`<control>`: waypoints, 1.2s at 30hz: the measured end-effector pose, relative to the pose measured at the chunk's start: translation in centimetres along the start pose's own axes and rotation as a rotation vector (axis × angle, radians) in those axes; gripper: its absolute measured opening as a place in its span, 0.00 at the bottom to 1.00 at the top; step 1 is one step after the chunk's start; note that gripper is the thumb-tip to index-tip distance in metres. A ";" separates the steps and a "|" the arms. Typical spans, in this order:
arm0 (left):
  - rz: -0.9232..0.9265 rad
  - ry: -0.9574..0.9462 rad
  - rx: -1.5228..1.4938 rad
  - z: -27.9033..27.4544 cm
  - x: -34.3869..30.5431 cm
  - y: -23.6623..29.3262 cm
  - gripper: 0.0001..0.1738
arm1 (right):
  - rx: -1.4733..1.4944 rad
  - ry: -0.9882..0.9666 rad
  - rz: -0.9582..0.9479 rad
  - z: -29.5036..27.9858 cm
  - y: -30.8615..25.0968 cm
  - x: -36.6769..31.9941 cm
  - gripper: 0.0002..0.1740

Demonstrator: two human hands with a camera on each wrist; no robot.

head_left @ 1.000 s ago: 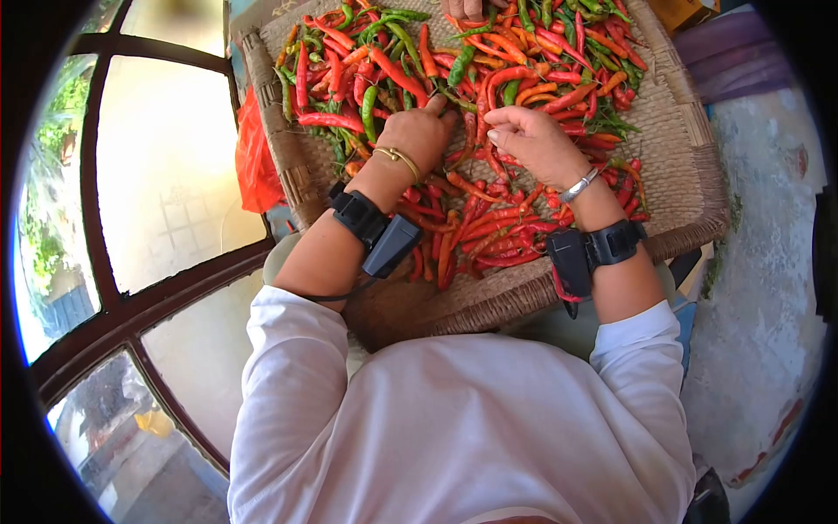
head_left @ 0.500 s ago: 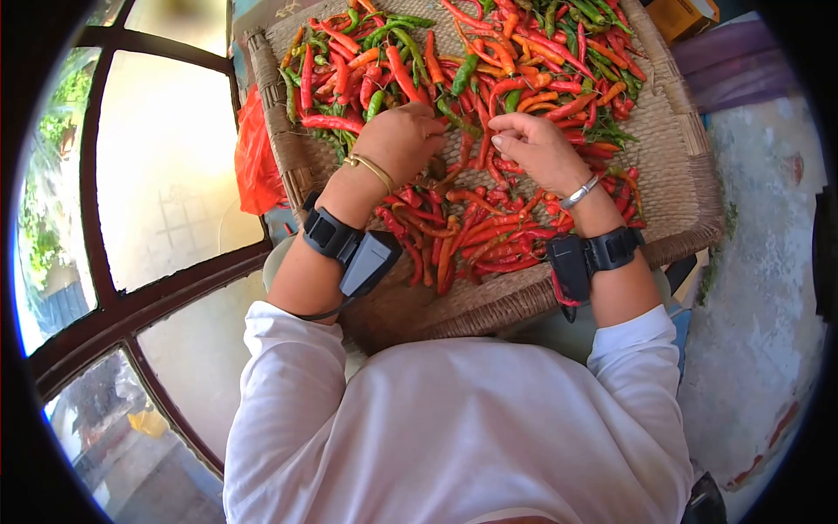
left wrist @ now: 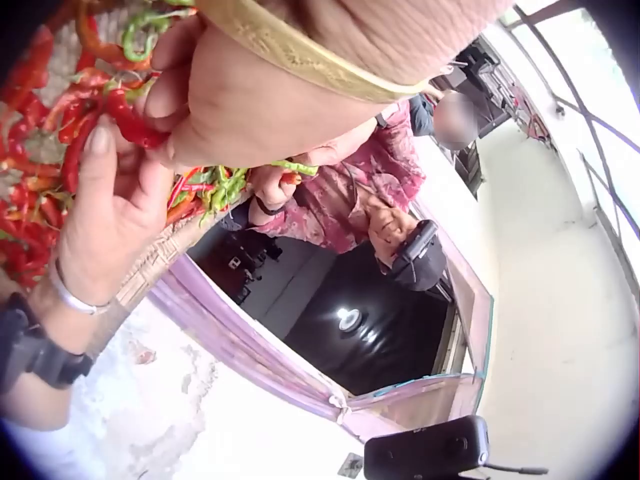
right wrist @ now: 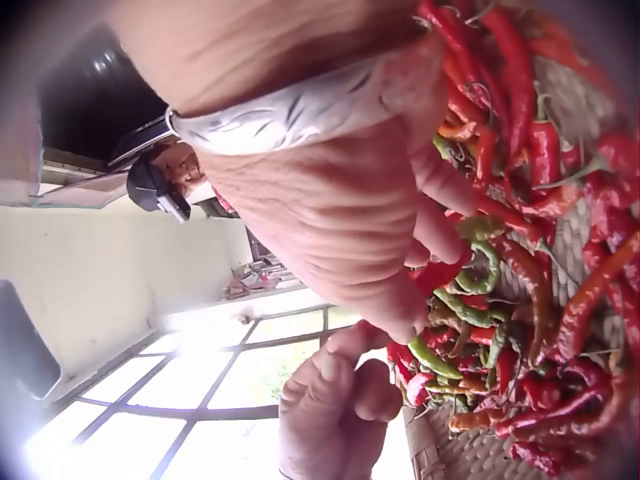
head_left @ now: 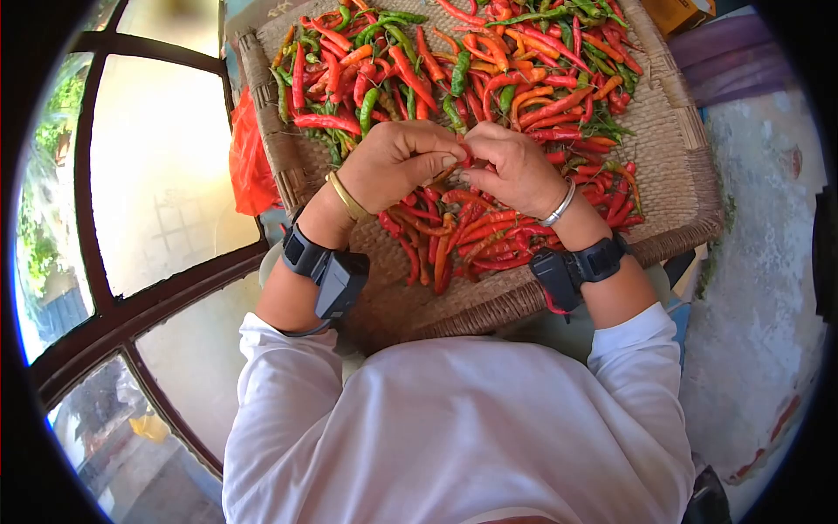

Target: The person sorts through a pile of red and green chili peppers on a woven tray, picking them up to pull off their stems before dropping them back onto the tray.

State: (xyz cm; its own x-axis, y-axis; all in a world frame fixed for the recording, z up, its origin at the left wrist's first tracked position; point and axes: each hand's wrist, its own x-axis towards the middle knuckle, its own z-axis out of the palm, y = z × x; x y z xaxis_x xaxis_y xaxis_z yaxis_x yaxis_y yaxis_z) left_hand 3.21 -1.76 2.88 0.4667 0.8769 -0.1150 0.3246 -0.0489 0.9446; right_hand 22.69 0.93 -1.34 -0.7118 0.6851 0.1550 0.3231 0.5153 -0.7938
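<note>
My left hand (head_left: pixel 403 162), with a gold bracelet, and my right hand (head_left: pixel 517 172), with a silver one, meet over the near half of a woven tray (head_left: pixel 301 175). Between their fingertips is a red chili pepper (left wrist: pixel 132 122), pinched from both sides and partly hidden by the fingers. Close under the hands lies a pile of red chilies (head_left: pixel 497 236). Beyond them spreads a mixed heap of red, orange and green chilies (head_left: pixel 401 70).
Across the tray, a person in a pink floral shirt (left wrist: pixel 345 200) holds a green chili (left wrist: pixel 295 168). A red plastic bag (head_left: pixel 251 162) hangs at the tray's left, beside a framed window (head_left: pixel 175 148). A purple cloth (head_left: pixel 733 57) and a cardboard box (head_left: pixel 676 13) are at the far right.
My left hand drew back from the heap toward me, then came right to meet the right hand. A red chili is now between their fingers. The other person's hand left the head view.
</note>
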 end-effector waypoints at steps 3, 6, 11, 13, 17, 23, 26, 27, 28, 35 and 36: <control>-0.082 -0.014 -0.259 0.7 0.3 0.1 0.10 | 0.270 0.042 0.204 0.0 0.6 0.0 0.08; -0.062 0.182 -0.127 0.7 0.6 -0.7 0.18 | 0.853 0.088 0.463 -1.4 0.2 0.0 0.09; -0.174 0.017 -0.196 1.8 0.7 -1.4 0.16 | 1.093 0.094 0.479 -1.6 0.9 -0.1 0.11; -0.205 0.022 0.009 1.6 0.8 -0.9 0.13 | 1.074 0.103 0.516 -1.8 0.8 -0.1 0.11; -0.152 0.041 -0.048 2.0 0.8 -1.9 0.10 | 1.021 0.070 0.600 -2.1 1.5 -0.3 0.13; -0.120 0.040 0.177 1.8 1.1 -2.0 0.11 | 0.911 0.035 0.648 -3.2 1.9 -0.1 0.14; 0.065 0.359 0.535 0.4 1.1 -1.9 0.13 | 1.010 0.319 0.481 -4.5 2.6 0.4 0.17; -0.024 0.390 0.629 0.0 1.1 -1.9 0.13 | 1.000 0.320 0.473 -4.9 2.1 0.7 0.17; -0.034 0.430 0.701 -0.4 1.0 -2.0 0.13 | 1.069 0.500 0.421 -5.3 1.0 1.0 0.19; -0.232 0.550 1.122 -1.8 1.4 -2.9 0.19 | 0.970 0.276 0.614 -4.1 2.6 0.2 0.21; -0.319 0.519 1.143 -2.0 1.7 -2.8 0.22 | 0.929 0.235 0.611 -3.8 2.0 0.4 0.20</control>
State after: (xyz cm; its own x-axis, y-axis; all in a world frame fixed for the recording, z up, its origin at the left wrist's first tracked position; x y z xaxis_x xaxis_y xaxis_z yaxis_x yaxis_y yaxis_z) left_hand 1.46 0.82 0.66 -0.0493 0.9947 0.0904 0.9965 0.0428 0.0718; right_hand 25.43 4.16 -0.67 -0.4278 0.8208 -0.3787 -0.0812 -0.4521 -0.8883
